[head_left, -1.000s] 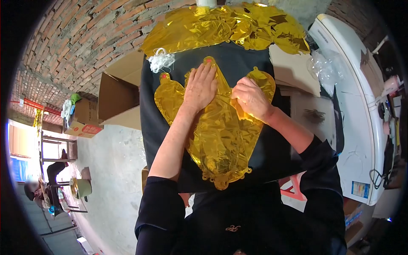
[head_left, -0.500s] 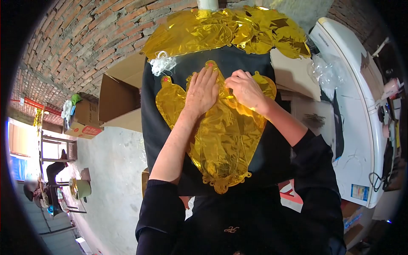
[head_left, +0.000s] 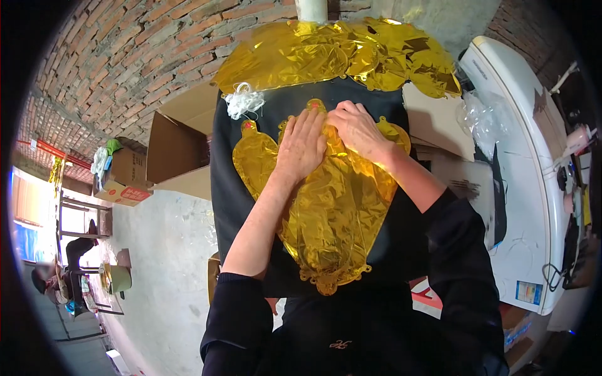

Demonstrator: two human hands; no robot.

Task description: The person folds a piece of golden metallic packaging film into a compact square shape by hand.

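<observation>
Gold foil pieces point(head_left: 326, 213) lie fanned out on a black cloth surface point(head_left: 235, 207), their narrow tabbed ends together near my body. My left hand point(head_left: 302, 145) rests flat on the foil near its far end, fingers stretched forward. Just to its right, my right hand point(head_left: 359, 130) has its fingers curled and pressed together on the foil, pinching it. A small red mark point(head_left: 315, 105) shows on a tab beyond the fingertips. White string point(head_left: 243, 102) lies in a tangle at the far left of the cloth.
More gold foil point(head_left: 295, 53) is heaped across the far edge. An open cardboard box point(head_left: 179, 147) stands at the left, and a white appliance point(head_left: 523, 188) with clear plastic point(head_left: 486, 122) is at the right. A seated person point(head_left: 78, 250) is at the far left.
My right hand has moved slightly left, closer to my left hand, drawing the foil under it along. My left hand stays flat in about the same place.
</observation>
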